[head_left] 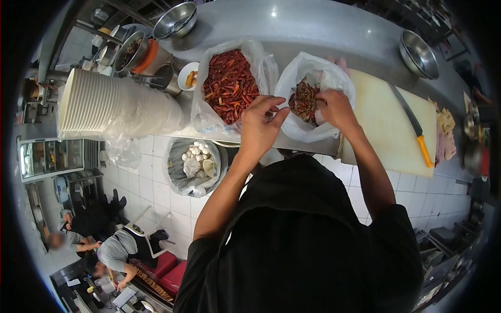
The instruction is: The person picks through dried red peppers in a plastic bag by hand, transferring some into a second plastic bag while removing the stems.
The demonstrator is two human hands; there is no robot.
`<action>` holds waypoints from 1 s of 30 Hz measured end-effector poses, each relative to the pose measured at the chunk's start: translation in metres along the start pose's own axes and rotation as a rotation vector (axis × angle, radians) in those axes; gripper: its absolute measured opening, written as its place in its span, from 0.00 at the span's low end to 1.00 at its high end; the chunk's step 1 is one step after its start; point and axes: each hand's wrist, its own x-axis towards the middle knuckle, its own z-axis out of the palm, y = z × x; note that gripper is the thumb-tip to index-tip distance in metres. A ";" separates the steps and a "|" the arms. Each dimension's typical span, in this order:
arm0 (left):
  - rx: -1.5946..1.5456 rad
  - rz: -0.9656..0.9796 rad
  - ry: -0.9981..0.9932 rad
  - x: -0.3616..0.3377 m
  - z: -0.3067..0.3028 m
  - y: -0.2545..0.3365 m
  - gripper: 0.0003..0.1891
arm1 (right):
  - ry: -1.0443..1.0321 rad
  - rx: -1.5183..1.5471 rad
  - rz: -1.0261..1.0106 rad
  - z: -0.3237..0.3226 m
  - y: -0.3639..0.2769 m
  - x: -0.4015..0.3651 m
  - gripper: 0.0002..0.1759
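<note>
A clear plastic bag full of dried red chillies point(229, 81) stands open on the steel counter. To its right is a white plastic bag point(292, 125) with a smaller heap of brownish chilli bits and stems point(303, 99) inside. My left hand point(262, 122) hovers between the two bags, thumb and forefinger apart, with nothing visible between them. Over the right side of the white bag, my right hand point(336, 107) reaches in with its fingers bent together at the heap. Whatever those fingertips hold is hidden.
A cutting board point(383, 120) at the right bears a yellow-handled knife point(412, 117). Stacked white containers point(94, 104) lie on the left, near a small white bowl point(189, 77). Below the counter edge stands a lined bin point(194, 169). Two people point(117, 250) are at the lower left.
</note>
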 end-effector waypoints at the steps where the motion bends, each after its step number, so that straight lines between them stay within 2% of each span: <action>1: 0.005 -0.011 0.005 -0.002 -0.002 0.001 0.11 | 0.041 0.014 -0.027 0.001 0.007 0.008 0.12; 8: 0.006 -0.009 0.014 -0.004 -0.002 -0.002 0.11 | -0.011 -0.102 0.016 0.027 0.013 0.073 0.10; 11: -0.009 -0.018 0.021 -0.008 -0.003 0.000 0.11 | -0.065 0.047 0.024 0.049 0.028 0.090 0.11; 14: -0.007 -0.032 0.039 -0.009 -0.006 0.000 0.12 | 0.041 0.012 0.019 0.041 0.023 0.083 0.11; 17: -0.042 -0.046 0.074 -0.008 -0.004 -0.002 0.12 | 0.015 0.607 0.230 0.011 -0.001 0.056 0.10; 20: -0.071 -0.022 0.063 -0.003 0.007 -0.001 0.13 | 0.015 0.973 0.283 -0.010 -0.040 0.025 0.09; 24: -0.127 0.035 0.058 0.002 0.019 0.017 0.13 | 0.029 1.161 0.278 -0.024 -0.075 -0.002 0.09; 30: -0.105 0.066 0.046 0.003 0.018 0.021 0.10 | 0.048 1.060 0.203 -0.033 -0.084 -0.017 0.07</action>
